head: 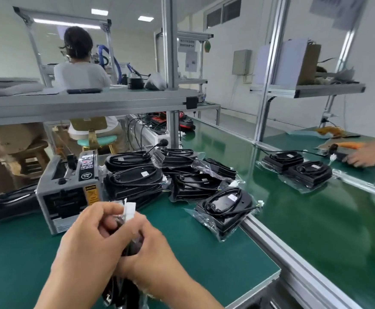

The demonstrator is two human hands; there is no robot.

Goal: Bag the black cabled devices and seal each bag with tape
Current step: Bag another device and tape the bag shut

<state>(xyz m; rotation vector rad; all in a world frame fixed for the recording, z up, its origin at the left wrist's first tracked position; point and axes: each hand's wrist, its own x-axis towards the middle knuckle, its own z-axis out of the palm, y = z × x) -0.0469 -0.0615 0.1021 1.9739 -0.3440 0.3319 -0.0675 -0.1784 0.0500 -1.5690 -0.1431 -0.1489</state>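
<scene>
Just beyond the left hand (88, 237), past its curled fingers (103, 208), stands the tape dispenser (68, 188), nearer this hand than the other, so it looks the likelier to fetch tape. Those fingers pinch the top of the black cabled device (135, 243) by its white connector (129, 208). Its long axis runs down from the fingertips toward the wearer. The right hand (153, 250) grips its right side, fingers curled round. Farther right of those fingers, well apart, lie bagged devices (224, 210).

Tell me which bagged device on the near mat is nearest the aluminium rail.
The lone bagged device at the mat's right edge, by the aluminium rail; the others are piled farther back beside the tape dispenser.
</scene>
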